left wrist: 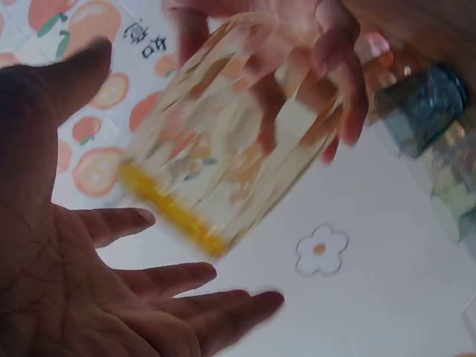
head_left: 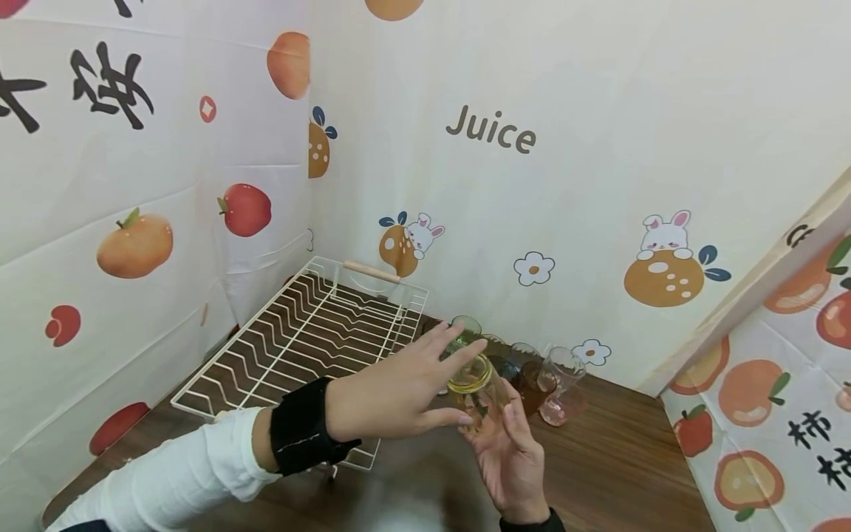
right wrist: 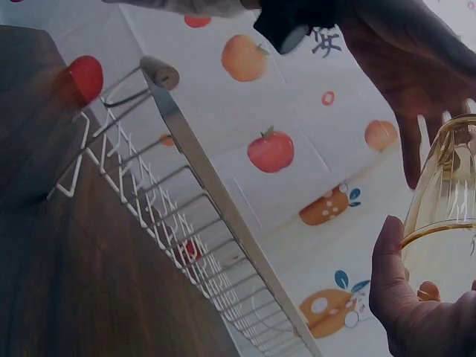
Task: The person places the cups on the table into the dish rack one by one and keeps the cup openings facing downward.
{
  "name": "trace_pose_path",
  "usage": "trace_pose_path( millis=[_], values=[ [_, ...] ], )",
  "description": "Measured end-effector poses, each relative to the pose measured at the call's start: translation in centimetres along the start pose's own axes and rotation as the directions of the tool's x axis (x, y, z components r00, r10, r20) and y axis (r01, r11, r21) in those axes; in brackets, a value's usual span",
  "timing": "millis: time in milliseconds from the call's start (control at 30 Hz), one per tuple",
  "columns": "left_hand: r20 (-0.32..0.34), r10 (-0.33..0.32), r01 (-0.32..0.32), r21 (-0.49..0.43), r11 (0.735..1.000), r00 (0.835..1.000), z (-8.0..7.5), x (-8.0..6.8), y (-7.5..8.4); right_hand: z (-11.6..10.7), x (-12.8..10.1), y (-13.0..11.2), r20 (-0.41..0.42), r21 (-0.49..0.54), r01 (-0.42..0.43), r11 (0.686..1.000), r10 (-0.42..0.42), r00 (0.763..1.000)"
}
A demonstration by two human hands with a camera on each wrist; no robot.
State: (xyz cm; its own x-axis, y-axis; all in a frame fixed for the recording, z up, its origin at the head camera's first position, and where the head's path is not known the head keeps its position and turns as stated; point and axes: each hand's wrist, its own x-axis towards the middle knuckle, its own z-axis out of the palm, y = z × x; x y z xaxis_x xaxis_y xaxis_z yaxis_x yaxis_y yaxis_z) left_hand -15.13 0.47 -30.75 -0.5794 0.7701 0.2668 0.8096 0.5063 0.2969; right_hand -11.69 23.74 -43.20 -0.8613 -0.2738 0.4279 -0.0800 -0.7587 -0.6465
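A clear, yellow-tinted drinking glass (head_left: 473,378) is held in the air by my right hand (head_left: 508,462), whose fingers and thumb curl round its lower part. One end of the glass (left wrist: 245,126) shows as a thick, deep-yellow band in the left wrist view, facing my left palm. My left hand (head_left: 402,388) reaches across from the left with its fingers straight and spread, close beside the banded end, holding nothing. In the right wrist view the glass (right wrist: 446,201) rises above my right thumb (right wrist: 388,260).
A white wire dish rack (head_left: 292,347) with wooden handles stands on the dark wooden table (head_left: 618,451) at left. Behind my hands several glasses stand by the back wall, including a pink-tinted one (head_left: 564,403), a brown one (head_left: 534,388) and a green one (head_left: 465,325). Printed cloths surround the table.
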Motion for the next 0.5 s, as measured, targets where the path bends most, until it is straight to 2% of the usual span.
trace_pose_path(
  millis=[133,333,500],
  values=[
    [0.01,0.041,-0.041,-0.024,0.999,0.999,1.1,0.7,0.2,0.6,0.0,0.8,0.083,0.046,-0.004,0.999,0.0,0.997],
    [-0.071,0.066,-0.07,-0.054,0.996,0.995,2.2,0.9,0.0,1.0,-0.2,0.9,0.043,0.026,-0.022,0.999,0.021,0.999],
    [-0.103,0.092,-0.097,-0.043,0.994,0.99,2.3,0.7,-0.1,1.0,-0.3,0.8,0.05,0.005,-0.032,0.999,0.032,0.998]
  ],
)
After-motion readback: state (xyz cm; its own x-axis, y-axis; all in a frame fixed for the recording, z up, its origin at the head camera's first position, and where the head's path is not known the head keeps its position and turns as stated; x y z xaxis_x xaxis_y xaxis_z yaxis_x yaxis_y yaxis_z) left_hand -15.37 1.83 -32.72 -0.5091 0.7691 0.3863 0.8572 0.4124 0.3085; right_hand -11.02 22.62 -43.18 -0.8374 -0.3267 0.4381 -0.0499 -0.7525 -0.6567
